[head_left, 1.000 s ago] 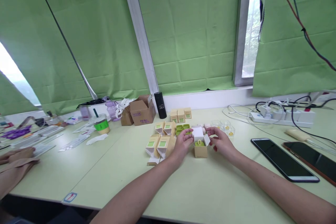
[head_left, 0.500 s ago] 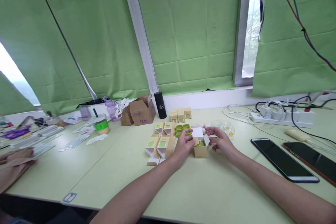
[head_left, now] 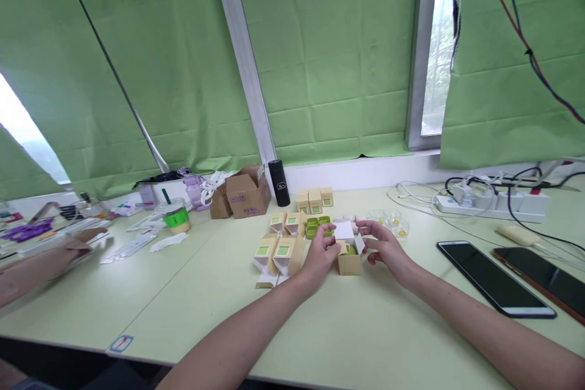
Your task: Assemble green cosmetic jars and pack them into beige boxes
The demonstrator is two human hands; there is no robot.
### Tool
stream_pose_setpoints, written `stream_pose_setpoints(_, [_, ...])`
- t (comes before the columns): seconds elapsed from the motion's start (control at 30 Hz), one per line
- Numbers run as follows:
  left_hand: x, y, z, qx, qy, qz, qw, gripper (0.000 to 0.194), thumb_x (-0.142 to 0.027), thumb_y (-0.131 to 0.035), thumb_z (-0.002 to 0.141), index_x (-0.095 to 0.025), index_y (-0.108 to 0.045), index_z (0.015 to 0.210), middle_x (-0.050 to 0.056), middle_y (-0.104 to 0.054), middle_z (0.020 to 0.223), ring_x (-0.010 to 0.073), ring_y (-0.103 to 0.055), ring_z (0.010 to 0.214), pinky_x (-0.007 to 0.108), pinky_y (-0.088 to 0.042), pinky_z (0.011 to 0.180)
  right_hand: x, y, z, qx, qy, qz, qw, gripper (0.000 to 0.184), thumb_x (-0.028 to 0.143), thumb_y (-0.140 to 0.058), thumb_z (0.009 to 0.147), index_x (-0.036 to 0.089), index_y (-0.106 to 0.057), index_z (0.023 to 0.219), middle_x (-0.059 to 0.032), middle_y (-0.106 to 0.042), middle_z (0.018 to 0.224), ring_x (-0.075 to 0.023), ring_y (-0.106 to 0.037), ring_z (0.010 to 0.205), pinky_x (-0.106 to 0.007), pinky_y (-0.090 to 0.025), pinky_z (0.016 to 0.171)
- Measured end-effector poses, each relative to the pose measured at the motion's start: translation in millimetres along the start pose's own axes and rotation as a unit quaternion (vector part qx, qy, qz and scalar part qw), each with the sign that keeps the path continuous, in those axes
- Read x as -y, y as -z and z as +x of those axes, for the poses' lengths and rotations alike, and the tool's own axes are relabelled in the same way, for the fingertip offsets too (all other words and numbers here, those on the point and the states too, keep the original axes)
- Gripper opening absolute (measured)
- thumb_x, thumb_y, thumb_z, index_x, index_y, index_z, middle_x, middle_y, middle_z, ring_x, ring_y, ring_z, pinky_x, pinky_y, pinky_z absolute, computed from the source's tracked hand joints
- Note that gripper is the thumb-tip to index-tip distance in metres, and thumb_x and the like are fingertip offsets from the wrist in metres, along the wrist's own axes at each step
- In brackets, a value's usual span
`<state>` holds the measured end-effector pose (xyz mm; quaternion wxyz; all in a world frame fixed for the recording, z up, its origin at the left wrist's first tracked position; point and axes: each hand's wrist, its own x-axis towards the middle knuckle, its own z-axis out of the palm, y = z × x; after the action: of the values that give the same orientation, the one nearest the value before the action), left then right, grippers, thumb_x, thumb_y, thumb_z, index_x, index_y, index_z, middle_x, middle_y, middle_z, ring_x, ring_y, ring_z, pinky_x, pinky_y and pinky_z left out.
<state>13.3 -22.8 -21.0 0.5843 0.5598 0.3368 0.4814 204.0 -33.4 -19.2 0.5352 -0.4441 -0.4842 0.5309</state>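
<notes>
One small open box (head_left: 350,265) stands between the loosely curled left hand (head_left: 320,254) and right hand (head_left: 386,247), about equally near both, fingers at opposite flaps (head_left: 360,244), pinch or touch indeterminable.

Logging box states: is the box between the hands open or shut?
Open: the box has a white flap raised and a green item inside.

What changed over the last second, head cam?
On the small box, the left flap now leans in over the green item, beside the left hand. Far left, a co-worker's hand has moved right over the table. The right hand stays by the right flap; the small box stays put.
</notes>
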Motion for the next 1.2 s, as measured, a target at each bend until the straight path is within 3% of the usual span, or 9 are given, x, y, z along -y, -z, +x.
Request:
stream_pose_setpoints(0.47, [2, -0.1, 1, 0.015, -0.010, 0.002, 1.000, 0.055, -0.031, -0.076, 0.079, -0.021, -0.044, 0.123, 0.008, -0.075, 0.097, 0.0228, -0.073, 0.086, 0.033, -0.052, 0.079, 6, -9, -9, 0.012, -0.013, -0.045, 0.999, 0.050, 0.038, -0.071, 0.067, 0.027, -0.057, 0.114, -0.0008, -0.056, 0.103, -0.0134, -0.057, 0.068, -0.022, -0.039, 0.043])
stream_pose_setpoints(0.73, [4, 0.2, 1, 0.021, -0.012, -0.004, 1.000, 0.058, -0.034, -0.077, 0.079, -0.021, -0.042, 0.124, 0.010, -0.075, 0.101, 0.0233, -0.074, 0.086, 0.034, -0.053, 0.080, -2, -11, -5, 0.009, -0.016, -0.066, 0.998, 0.055, 0.048, -0.074, 0.071, 0.027, -0.056, 0.118, -0.0019, -0.057, 0.101, -0.0160, -0.057, 0.072, -0.022, -0.038, 0.041])
stream_pose_setpoints(1.2, [-1, -2.5, -2, 0.011, -0.017, 0.012, 1.000, 0.058, -0.032, -0.077, 0.080, -0.023, -0.042, 0.125, 0.009, -0.074, 0.105, 0.0247, -0.073, 0.093, 0.035, -0.053, 0.081, -9, -11, 1, 0.019, -0.026, -0.117, 0.993, 0.055, 0.048, -0.071, 0.073, 0.028, -0.053, 0.121, -0.0054, -0.056, 0.108, -0.0191, -0.060, 0.081, -0.021, -0.038, 0.039])
